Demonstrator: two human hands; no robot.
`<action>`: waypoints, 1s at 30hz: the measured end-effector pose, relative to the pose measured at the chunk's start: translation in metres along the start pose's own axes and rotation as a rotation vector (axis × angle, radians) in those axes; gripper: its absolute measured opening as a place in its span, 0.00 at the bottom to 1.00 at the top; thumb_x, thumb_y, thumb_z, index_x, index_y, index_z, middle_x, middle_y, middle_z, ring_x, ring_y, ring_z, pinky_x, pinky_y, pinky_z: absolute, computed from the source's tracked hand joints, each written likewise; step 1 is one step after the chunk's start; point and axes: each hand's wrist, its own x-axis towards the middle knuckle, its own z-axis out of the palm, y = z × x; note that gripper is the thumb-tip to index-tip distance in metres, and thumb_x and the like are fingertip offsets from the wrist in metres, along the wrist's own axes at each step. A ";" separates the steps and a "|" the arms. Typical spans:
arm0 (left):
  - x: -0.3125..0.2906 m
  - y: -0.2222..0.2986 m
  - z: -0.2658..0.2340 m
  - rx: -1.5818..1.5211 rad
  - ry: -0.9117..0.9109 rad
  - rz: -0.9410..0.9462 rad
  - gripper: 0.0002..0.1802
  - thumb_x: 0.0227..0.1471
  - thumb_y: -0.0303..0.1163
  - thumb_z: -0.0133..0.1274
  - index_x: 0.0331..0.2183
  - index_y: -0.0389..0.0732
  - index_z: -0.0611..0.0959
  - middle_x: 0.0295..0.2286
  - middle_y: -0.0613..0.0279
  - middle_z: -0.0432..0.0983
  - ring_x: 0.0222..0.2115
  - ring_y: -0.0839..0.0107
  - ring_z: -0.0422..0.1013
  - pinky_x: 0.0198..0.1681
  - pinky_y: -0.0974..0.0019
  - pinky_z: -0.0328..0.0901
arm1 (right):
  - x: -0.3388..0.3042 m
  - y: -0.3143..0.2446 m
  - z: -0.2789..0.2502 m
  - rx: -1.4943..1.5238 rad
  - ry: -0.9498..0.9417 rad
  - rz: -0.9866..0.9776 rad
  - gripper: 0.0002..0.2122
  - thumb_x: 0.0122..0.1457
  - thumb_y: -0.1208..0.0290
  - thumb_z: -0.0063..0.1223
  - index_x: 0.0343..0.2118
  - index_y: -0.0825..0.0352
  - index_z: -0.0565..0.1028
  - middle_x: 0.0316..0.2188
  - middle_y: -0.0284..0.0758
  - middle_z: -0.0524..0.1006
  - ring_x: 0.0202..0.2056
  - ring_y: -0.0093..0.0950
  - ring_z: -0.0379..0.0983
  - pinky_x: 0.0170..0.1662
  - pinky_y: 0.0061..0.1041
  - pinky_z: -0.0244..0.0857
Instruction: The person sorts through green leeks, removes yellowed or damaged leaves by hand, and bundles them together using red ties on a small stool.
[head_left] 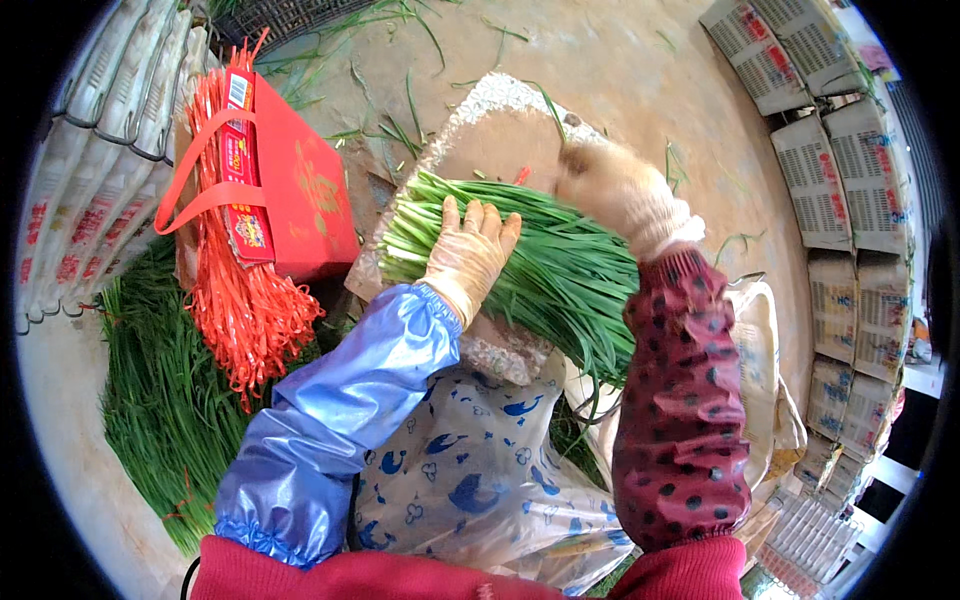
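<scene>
A bunch of long green chives (565,285) lies across a worn, speckled block (490,105), its pale cut ends at the left and its leaf tips hanging over the right edge. On the stem end rests my left hand (468,255) in a cream glove, fingers stretched out over the leaves. My right hand (615,195), also gloved, is above the far right side of the bunch. Motion smears its fingers, so whether it holds anything is hidden. A small red strip (522,176) shows just behind the leaves.
Left of the block stands a red box (310,190) with a bundle of red plastic ties (245,320) against it. More chives (165,400) are heaped at the lower left. Stacked white crates (95,190) line the left, more crates (835,180) the right. A whale-patterned plastic sheet (470,460) covers my lap.
</scene>
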 end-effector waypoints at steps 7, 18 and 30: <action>-0.001 0.004 0.008 -0.049 0.174 0.009 0.28 0.53 0.32 0.43 0.57 0.46 0.65 0.50 0.57 0.66 0.54 0.60 0.61 0.58 0.41 0.50 | 0.074 0.040 0.083 0.470 0.400 0.513 0.16 0.52 0.61 0.50 0.43 0.62 0.78 0.35 0.49 0.78 0.42 0.43 0.76 0.46 0.35 0.67; 0.001 0.009 0.008 -0.048 0.107 -0.049 0.29 0.55 0.32 0.39 0.59 0.41 0.61 0.54 0.52 0.62 0.57 0.57 0.57 0.59 0.39 0.47 | 0.066 0.011 0.110 0.013 0.241 0.341 0.10 0.49 0.63 0.56 0.30 0.61 0.82 0.34 0.41 0.80 0.40 0.38 0.77 0.45 0.34 0.69; 0.000 0.015 0.013 0.054 0.054 -0.115 0.30 0.56 0.33 0.37 0.61 0.43 0.59 0.60 0.54 0.55 0.62 0.58 0.49 0.61 0.37 0.42 | 0.056 0.009 0.096 0.570 0.052 0.157 0.16 0.51 0.66 0.55 0.43 0.65 0.78 0.38 0.41 0.80 0.41 0.35 0.77 0.47 0.28 0.67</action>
